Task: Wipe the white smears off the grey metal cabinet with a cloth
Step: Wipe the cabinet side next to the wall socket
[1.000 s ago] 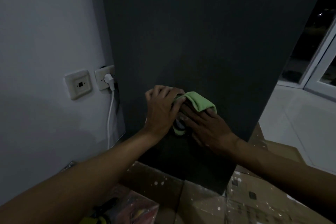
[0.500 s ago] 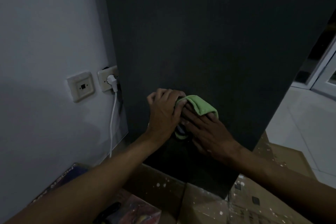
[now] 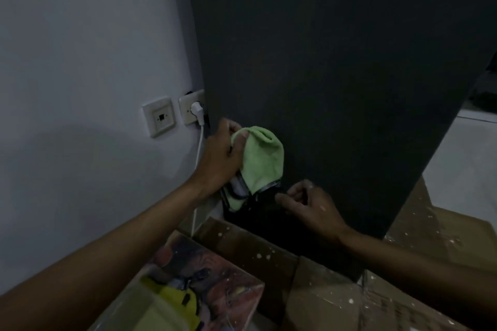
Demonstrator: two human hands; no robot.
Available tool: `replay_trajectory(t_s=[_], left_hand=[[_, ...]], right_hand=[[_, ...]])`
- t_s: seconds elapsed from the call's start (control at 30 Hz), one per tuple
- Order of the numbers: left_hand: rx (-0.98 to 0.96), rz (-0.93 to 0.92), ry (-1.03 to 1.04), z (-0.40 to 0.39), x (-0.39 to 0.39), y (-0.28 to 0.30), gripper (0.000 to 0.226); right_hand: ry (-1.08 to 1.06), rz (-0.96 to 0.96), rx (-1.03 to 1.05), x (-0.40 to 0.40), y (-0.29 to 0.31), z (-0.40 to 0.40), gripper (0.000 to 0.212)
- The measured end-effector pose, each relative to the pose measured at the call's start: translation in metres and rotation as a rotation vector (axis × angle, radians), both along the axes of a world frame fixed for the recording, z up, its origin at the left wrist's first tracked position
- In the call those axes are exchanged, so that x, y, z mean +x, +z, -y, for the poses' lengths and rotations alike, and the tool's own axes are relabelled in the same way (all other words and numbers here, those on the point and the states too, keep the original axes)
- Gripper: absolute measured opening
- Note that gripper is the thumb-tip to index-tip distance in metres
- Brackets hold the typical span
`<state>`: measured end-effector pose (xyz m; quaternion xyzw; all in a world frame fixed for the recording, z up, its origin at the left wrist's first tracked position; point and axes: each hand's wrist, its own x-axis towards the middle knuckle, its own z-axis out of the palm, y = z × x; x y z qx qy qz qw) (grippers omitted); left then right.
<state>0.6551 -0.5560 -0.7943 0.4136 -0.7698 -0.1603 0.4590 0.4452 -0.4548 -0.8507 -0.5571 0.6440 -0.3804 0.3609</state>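
Dim light falls on a white wall (image 3: 80,62) and the tall grey metal cabinet (image 3: 336,75) standing against it. Low on the cabinet's near-left edge, a light green cloth (image 3: 259,158) with a dark trimmed hem is pressed against the panel. The left hand (image 3: 220,158) grips the cloth, its fingers curled over the top of the cloth at the cabinet's corner. The right hand (image 3: 309,207) sits just below and to the right of the cloth, fingers curled and pinched together near the hanging hem; whether it holds the hem cannot be told. Behind the left hand, a white plug (image 3: 195,109) sits in a wall socket (image 3: 188,107) beside a second wall plate (image 3: 159,116). Paint-speckled cardboard (image 3: 403,290) covers the floor.
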Motion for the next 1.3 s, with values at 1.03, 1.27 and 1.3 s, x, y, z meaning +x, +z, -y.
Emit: replay_trajectory(t_s=[1.03, 1.27, 1.3], left_hand=[[1.121, -0.274, -0.049, -0.114, 0.183, -0.019, 0.041], [1.193, -0.089, 0.138, -0.154, 0.226, -0.037, 0.035], [1.208, -0.069, 0.159, -0.159, 0.230, -0.040, 0.034]], right_hand=[[0.416, 0.448, 0.238, 0.156, 0.020, 0.018, 0.026], [0.633, 0.191, 0.292, 0.188, -0.007, 0.001, 0.028], [0.696, 0.090, 0.259, 0.192, -0.008, 0.000, 0.029]])
